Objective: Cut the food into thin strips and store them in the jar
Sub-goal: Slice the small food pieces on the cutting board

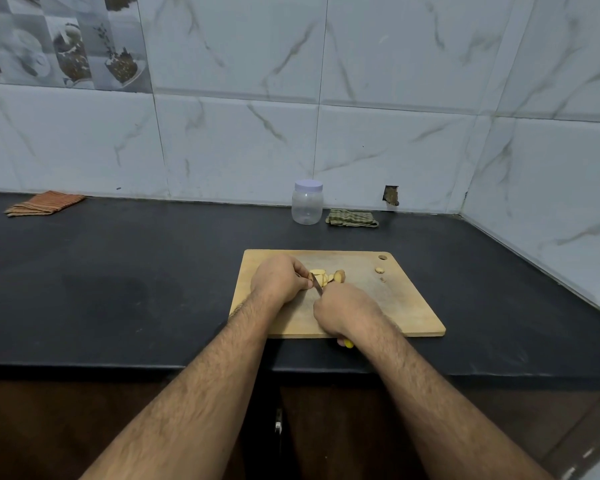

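A pale yellow root, partly sliced, lies on the wooden cutting board on the black counter. My left hand has its fingers curled on the slices at the root's left end. My right hand grips a knife whose yellow handle end sticks out below the wrist; the blade runs up between my hands to the slices. Two small offcuts lie near the board's far right corner. A clear plastic jar with a lilac lid stands shut at the back by the wall.
A folded green checked cloth lies right of the jar. An orange striped cloth lies at the far left by the wall. Tiled walls close the counter at the back and on the right. The counter's front edge runs below the board.
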